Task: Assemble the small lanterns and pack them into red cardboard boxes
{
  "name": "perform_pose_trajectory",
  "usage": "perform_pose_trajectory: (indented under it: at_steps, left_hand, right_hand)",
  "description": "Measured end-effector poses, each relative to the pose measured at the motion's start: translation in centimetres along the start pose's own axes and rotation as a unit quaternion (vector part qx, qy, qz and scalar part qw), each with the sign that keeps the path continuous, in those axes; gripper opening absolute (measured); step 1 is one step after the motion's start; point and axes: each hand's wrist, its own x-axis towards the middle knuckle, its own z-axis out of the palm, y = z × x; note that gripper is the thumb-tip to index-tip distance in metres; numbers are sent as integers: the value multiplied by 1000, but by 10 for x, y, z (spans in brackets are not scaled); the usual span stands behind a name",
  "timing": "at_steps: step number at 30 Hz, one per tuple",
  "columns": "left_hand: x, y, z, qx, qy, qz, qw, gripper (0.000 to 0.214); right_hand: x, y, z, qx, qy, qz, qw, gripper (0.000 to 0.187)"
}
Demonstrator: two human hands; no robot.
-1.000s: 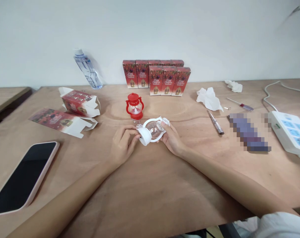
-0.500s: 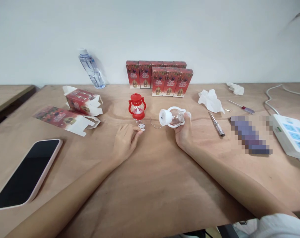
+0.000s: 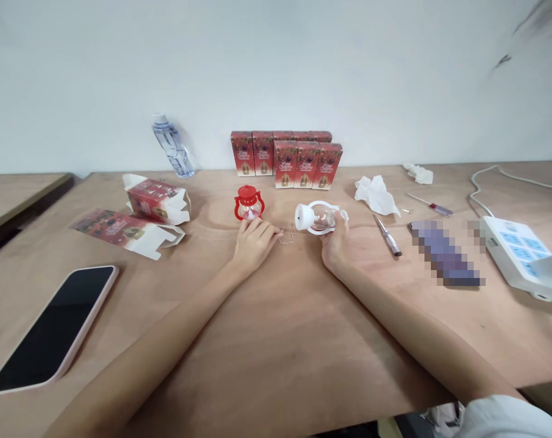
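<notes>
My right hand [image 3: 335,249] is wrapped round a small white toy lantern [image 3: 322,219]. The lantern lies on its side, its round white base [image 3: 304,216] facing left and its clear globe showing between the handle arms. Over the table to the left, my left hand [image 3: 256,244] has its fingers drawn together. Its fingertips are at the left end of a thin bent metal wire [image 3: 288,242]; whether anything is pinched in them I cannot make out. A red toy lantern [image 3: 248,202] stands upright just behind this hand, its base hidden by the fingers.
Red printed boxes [image 3: 285,167] stand by the wall. Opened boxes [image 3: 154,201], a bottle [image 3: 173,146] and a phone [image 3: 52,328] are left. Right are crumpled tissue [image 3: 376,194], two screwdrivers [image 3: 387,236] [image 3: 433,207], a blurred object [image 3: 447,252] and a power strip [image 3: 515,249].
My left hand has moved right, from the small metal piece to the bent wire, and now covers where that piece lay. My right hand keeps hold of the white lantern. The view has shifted slightly.
</notes>
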Motion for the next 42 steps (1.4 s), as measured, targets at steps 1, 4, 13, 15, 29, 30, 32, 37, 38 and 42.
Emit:
perform_pose_trajectory:
  at_steps: [1,4,13,15,29,30,32,37,38,42]
  left_hand:
    - [2,1,3,0,-8,11,1000,23]
    - [8,2,12,-3,-36,22,999,25]
    - [2,1,14,-10,-96,10,995,19]
    - [-1,1,10,-12,-86,6,996,17]
    - [-1,12,-11,-117,105,24,987,15]
    - [-1,12,-12,-131,104,22,986,16]
    - [-2,14,-11,-153,106,13,982,18]
    - [-2,15,-8,-188,119,-21,975,19]
    - [-2,15,-8,-197,117,-26,973,18]
    - [-1,16,-9,-229,87,-34,969,14]
  right_hand:
    - [2,0,0,1,4,-2,1000,31]
    - [5,1,-1,-2,-9,-11,1000,30]
    - [3,1,-2,-24,-37,-1,999,31]
    - [1,0,-1,-25,-53,16,998,30]
    - [-14,-7,3,-45,-201,126,970,35]
    - [-15,-7,4,-49,-200,127,970,35]
    - [-16,-7,4,-53,-194,126,971,36]
    - [-19,-7,6,-64,-181,117,974,40]
    - [-20,-7,6,-66,-180,116,975,40]
    - [-19,-5,5,-66,-168,123,976,39]
